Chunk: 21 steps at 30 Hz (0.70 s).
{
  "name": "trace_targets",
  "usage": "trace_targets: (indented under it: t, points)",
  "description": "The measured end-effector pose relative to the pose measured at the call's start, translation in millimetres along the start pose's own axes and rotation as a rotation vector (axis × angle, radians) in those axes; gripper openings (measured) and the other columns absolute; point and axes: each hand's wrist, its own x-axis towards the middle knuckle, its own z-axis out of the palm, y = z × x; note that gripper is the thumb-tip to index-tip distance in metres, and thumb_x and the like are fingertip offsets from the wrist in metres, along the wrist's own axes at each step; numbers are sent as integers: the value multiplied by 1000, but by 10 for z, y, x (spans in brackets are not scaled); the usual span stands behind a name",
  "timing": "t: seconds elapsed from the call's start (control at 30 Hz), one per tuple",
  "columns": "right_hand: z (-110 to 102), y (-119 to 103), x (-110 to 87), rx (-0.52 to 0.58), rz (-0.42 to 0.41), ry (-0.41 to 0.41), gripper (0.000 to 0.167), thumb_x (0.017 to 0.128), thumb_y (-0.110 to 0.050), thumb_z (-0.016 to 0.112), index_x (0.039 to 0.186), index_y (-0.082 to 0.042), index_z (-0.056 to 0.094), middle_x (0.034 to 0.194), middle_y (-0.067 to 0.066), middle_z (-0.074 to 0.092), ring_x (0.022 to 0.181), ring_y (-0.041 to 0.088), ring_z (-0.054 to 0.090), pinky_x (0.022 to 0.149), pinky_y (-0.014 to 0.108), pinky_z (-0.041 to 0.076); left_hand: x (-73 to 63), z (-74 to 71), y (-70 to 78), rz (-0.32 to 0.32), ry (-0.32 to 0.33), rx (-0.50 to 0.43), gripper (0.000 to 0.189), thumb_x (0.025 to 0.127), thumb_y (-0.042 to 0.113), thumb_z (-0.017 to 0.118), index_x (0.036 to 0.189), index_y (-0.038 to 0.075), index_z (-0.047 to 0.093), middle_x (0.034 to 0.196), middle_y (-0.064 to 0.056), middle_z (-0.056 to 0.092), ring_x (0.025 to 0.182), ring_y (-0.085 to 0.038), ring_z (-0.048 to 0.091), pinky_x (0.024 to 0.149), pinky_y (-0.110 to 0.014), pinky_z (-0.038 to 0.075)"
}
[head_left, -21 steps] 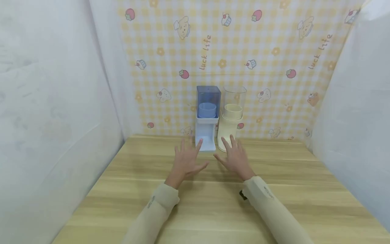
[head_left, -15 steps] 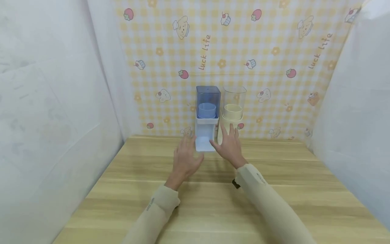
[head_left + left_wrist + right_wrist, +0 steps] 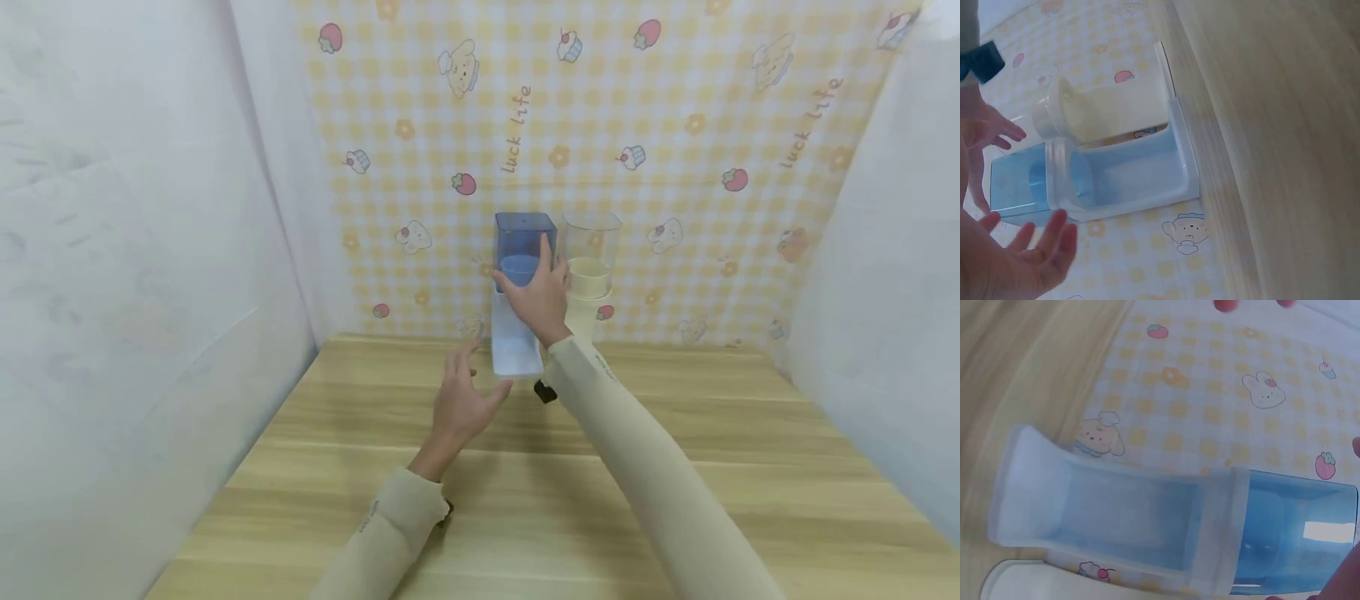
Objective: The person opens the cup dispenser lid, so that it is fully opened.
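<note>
A dispenser-like stand with a see-through blue square top (image 3: 513, 237) and a pale, open-fronted lower part (image 3: 516, 358) stands at the back of the table, against the cloth. My right hand (image 3: 542, 296) is up in front of it, fingers and thumb spread, overlapping the blue top. My left hand (image 3: 461, 404) is low at the stand's front left, with fingers apart and nothing in them. The left wrist view has left-hand fingers (image 3: 1054, 247) beside the blue top (image 3: 1016, 181). Seen from the right wrist, the blue top (image 3: 1291, 531) lies close to the fingers.
Right beside the blue stand is a cream one (image 3: 588, 279) with a clear round top. Behind both hangs a yellow checked cloth (image 3: 420, 183) with cartoon prints. White sheets (image 3: 150, 250) line the sides of the wooden table (image 3: 510, 533).
My right hand has risen and moved left, from in front of the cream stand's lower part to the blue top. My left hand has shifted slightly at the blue stand's left. Both stands keep their places.
</note>
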Motion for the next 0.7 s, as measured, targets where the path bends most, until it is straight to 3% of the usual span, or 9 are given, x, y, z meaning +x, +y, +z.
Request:
trace_targets:
  t: [0.17, 0.33, 0.53, 0.7]
  points:
    - [45, -141, 197, -5, 61, -13, 110, 79, -67, 70, 160, -33, 2, 160, 29, 5, 142, 52, 17, 107, 63, 32, -7, -23, 11, 77, 79, -48, 62, 85, 30, 74, 136, 8, 50, 130, -9, 55, 99, -26, 65, 67, -37, 57]
    - [69, -199, 312, -6, 108, -9, 103, 81, -63, 70, 160, -34, 10, 160, 29, 4, 142, 53, 15, 111, 64, 24, -7, -40, 21, 108, 131, -87, 53, 85, 26, 73, 131, 6, 54, 125, -7, 58, 94, -25, 66, 67, -41, 57]
    - [105, -156, 370, 45, 142, -24, 96, 79, -64, 72, 155, -34, 23, 159, 26, 5, 141, 50, 19, 109, 63, 27, 11, -95, 33, 96, 133, -88, 50, 85, 26, 73, 128, 7, 55, 123, -8, 60, 92, -23, 67, 66, -37, 56]
    - [166, -103, 371, 94, 134, 17, 93, 76, -61, 76, 150, -35, 26, 156, 25, 10, 136, 47, 26, 106, 60, 32, 15, -153, 25, 109, 129, -76, 49, 87, 25, 72, 127, 6, 54, 123, -10, 60, 92, -24, 66, 69, -36, 56]
